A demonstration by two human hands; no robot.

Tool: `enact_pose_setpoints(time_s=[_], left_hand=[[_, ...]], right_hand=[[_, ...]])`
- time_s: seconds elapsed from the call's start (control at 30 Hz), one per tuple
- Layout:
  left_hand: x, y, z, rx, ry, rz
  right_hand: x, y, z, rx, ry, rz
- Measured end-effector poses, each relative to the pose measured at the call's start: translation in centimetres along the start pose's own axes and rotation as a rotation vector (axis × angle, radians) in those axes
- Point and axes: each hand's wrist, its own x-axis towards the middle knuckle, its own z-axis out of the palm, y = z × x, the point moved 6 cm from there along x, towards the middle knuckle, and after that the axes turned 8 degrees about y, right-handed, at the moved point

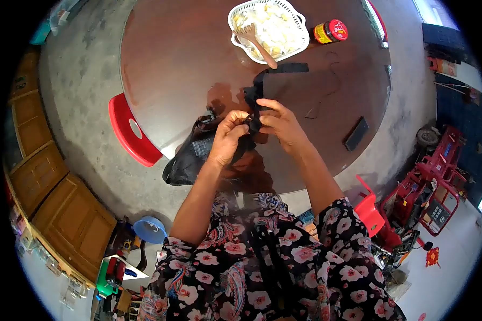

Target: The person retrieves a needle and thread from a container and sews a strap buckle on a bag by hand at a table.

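Over the near part of the round table, my left hand [230,137] pinches a black strap [260,85] where it bunches up. My right hand [285,127] grips the same bunched part from the other side, its index finger stretched out along the strap. The strap's far end lies flat on the table, close to a wooden fork. A black bag with a mesh panel [201,148] hangs at the table's near left edge, beside my left forearm. Exactly how strap and bag join is hidden by my fingers.
On the brown table [171,53] stand a white basket [304,38] of pale food pieces with the wooden fork [260,47], and a red-lidded jar [331,32]. A thin cord [333,75] and a phone [356,134] lie rightward. A red chair [131,134] is at left.
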Motion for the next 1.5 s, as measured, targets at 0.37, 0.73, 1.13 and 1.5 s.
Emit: enact_pose_setpoints(time_s=[0.37, 0.73, 1.13, 1.5], left_hand=[[-0.3, 0.9, 0.6, 0.189, 0.073, 0.133], [-0.3, -0.1, -0.5, 0.11, 0.028, 0.068], [0.0, -0.3, -0.7, 0.005, -0.061, -0.003], [-0.7, 2.0, 0.5, 0.283, 0.029, 0.153]], right_hand=[[1.5, -0.3, 0.4, -0.238, 0.141, 0.02], [1.8, 0.6, -0.4, -0.137, 0.115, -0.087], [1.8, 0.2, 0.0, 0.166, 0.021, 0.018], [1.8, -0.2, -0.3, -0.062, -0.165, 0.122]])
